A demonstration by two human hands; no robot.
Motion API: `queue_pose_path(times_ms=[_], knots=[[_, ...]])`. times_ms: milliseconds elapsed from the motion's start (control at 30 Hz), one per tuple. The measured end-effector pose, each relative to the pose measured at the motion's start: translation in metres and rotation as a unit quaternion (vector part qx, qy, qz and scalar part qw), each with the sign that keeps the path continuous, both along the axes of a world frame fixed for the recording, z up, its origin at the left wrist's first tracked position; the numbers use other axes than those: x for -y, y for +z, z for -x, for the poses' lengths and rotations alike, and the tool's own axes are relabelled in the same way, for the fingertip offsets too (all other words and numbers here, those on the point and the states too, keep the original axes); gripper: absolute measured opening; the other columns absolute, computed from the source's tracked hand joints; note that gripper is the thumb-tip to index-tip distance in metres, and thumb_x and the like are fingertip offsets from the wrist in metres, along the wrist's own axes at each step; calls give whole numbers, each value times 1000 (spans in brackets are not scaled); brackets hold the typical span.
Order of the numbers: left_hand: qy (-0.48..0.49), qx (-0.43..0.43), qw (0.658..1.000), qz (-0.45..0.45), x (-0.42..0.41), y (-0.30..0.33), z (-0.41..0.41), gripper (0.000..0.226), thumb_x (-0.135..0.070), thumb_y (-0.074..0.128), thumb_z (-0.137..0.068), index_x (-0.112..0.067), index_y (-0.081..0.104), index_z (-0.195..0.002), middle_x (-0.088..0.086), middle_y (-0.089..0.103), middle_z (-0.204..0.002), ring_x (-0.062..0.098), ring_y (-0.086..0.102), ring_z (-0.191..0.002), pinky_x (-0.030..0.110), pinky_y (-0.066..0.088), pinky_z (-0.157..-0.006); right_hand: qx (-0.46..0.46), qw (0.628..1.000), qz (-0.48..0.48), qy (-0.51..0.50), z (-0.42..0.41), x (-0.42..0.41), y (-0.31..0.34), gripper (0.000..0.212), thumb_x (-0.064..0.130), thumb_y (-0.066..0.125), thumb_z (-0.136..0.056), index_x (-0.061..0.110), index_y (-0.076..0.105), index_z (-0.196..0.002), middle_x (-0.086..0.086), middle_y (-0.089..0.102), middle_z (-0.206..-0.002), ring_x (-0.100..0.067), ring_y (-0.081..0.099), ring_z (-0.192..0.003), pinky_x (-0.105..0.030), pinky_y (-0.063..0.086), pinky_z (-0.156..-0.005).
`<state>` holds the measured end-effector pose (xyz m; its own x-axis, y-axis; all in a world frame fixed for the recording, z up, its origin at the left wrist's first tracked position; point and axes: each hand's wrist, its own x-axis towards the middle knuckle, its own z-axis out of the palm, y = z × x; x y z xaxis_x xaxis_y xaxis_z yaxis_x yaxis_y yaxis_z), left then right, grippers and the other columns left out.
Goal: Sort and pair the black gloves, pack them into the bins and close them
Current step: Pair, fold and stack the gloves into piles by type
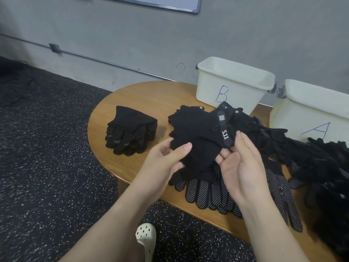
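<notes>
Holding a bundle of black gloves [196,146] above a round wooden table [151,95], a person works with 2 bare hands, seen from a camera on their head. The left hand [164,163] grips the bundle's near left edge, thumb on top and fingers curled beneath. The right hand [239,163] is turned palm up, its fingers tucked under the bundle's right side while the thumb rests by a strap [224,133] printed "5.11".

To the left on the table, well apart from the hands, sits a neat stack of gloves [130,131], fingertips toward the person, which looks already sorted. To the right, a large loose heap of gloves [317,167] spreads to the table's edge, and several white-dotted gloves [207,195] lie flat just below the hands.

At the back stand 2 pale plastic bins side by side: bin B [234,86] and bin A [309,110], each marked in blue pen. Both are open; no lids are visible, and their contents cannot be seen from this angle.

The task appears to be in its early sorting stage: 1 stack is formed, most gloves remain unsorted, and packing and closing the bins seem not yet done.

A pale clog [146,239] shows on the speckled dark floor [47,167].
</notes>
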<state>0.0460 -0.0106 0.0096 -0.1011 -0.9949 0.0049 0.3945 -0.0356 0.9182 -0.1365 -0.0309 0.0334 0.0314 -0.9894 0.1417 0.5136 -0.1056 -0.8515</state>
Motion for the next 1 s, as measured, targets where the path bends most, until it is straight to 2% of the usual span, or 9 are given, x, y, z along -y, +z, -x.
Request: queue_pose_path(times_ms=[100, 233, 333, 467, 500, 567, 700, 867, 1000], knots=[[49, -11, 999, 7, 2, -2, -3, 44, -32, 80, -83, -20, 72, -125, 7, 72, -130, 27, 67, -124, 50, 52, -106, -9, 1000, -14, -3, -4, 2, -3, 39, 34, 53, -105, 1, 62, -125, -21, 66, -125, -41, 62, -105, -50, 57, -96], [84, 24, 996, 32, 3, -2, -12, 33, -23, 77, -87, -23, 75, -119, 6, 75, -123, 27, 70, -118, 43, 58, -97, -54, 998, 21, 9, -4, -1, 5, 51, 52, 57, -100, 12, 70, -129, -16, 67, -134, -32, 64, -126, -40, 59, -90], [98, 64, 992, 50, 2, -1, -15, 27, -23, 76, -85, -25, 77, -113, 4, 78, -114, 24, 74, -109, 33, 62, -83, -161, 986, 35, 22, -3, -6, 6, 53, 62, 69, -89, 20, 75, -120, -17, 72, -121, -27, 70, -113, -40, 62, -81], [105, 95, 989, 46, -1, 1, -19, 21, -26, 77, -86, -25, 77, -106, 4, 79, -103, 18, 76, -87, 27, 55, -56, -214, 976, 9, 35, -4, -13, 3, 29, 40, 75, -91, 26, 77, -116, -2, 77, -116, -19, 73, -111, -23, 59, -83], [111, 96, 988, 41, -1, 2, -20, 22, -25, 77, -85, -24, 76, -107, 5, 78, -104, 20, 76, -86, 35, 57, -57, -210, 977, -1, 32, -4, -14, 3, 26, 36, 76, -90, 24, 78, -113, -2, 78, -115, -19, 73, -110, -22, 58, -83], [122, 65, 990, 23, 0, 3, -20, 33, -20, 80, -85, -19, 71, -118, 8, 77, -113, 27, 75, -101, 50, 61, -77, -198, 980, -12, 24, -4, -15, 4, 22, 25, 72, -92, 18, 78, -112, -4, 78, -113, -20, 74, -109, -21, 58, -82], [70, -136, 988, -21, 0, 11, -16, 56, -13, 77, -87, -4, 58, -138, 13, 69, -133, 28, 66, -125, 39, 57, -97, -119, 993, -4, 20, -3, -17, 6, 23, 2, 63, -97, 6, 70, -118, -10, 75, -120, -23, 72, -114, -25, 58, -90], [-19, -166, 985, -45, -9, 11, 6, 53, -20, 65, -97, -3, 52, -146, 14, 62, -144, 29, 57, -137, 45, 36, -120, -37, 999, -6, 13, -13, -18, 3, 18, 0, 64, -97, 2, 64, -115, -16, 75, -116, -29, 72, -111, -31, 60, -86], [-41, -252, 962, -95, -6, 13, 5, 47, -21, 57, -102, -3, 54, -145, 17, 62, -143, 30, 59, -135, 42, 37, -119, -129, 991, -10, -29, -22, -18, -8, 18, 17, 74, -86, 7, 64, -98, -18, 74, -101, -37, 73, -100, -52, 58, -92]])
